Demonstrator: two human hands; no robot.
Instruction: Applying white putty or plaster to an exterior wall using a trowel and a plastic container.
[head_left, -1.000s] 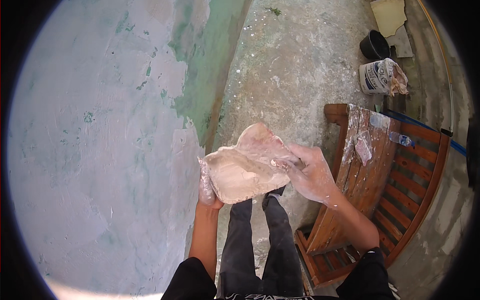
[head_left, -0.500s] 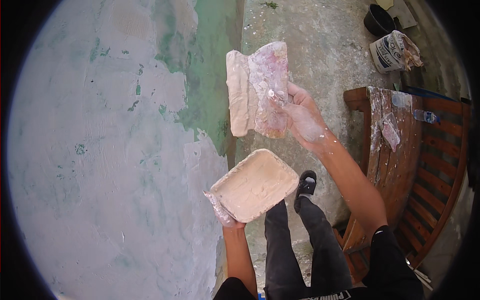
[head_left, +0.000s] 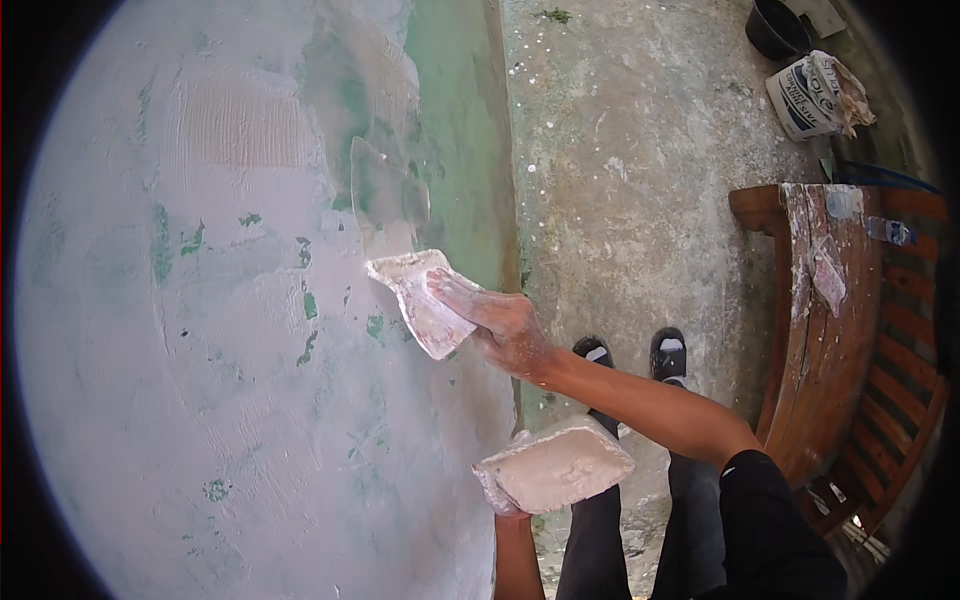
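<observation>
My right hand (head_left: 508, 328) grips a flat, waisted spreader (head_left: 418, 312), fingers pressed on its pink-and-white smeared face. Its far edge lies against the painted wall (head_left: 260, 400) on the left. Just beyond the spreader, a thin wet strip of filler (head_left: 385, 200) covers part of the green paint. Lower down, my left hand (head_left: 497, 490) supports a rectangular tray (head_left: 603, 428) from its left side and underneath. Pale beige filler paste (head_left: 565, 468) fills the tray, which tilts. Both hands are whitened with paste; the left fingers are partly hidden by the tray.
A stained concrete floor (head_left: 630, 200) runs along the wall's foot. At right stands a wooden bench (head_left: 830, 370) with a bottle (head_left: 890, 231) and a smeared plastic piece (head_left: 828, 280) on it. Behind it are an opened bag (head_left: 805, 100) and a black bucket (head_left: 777, 32).
My right hand has swung the paste-loaded spreader left onto the wall, and a wet strip now shows there. The tray sits lower and more tilted in my left hand. The view has shifted slightly.
</observation>
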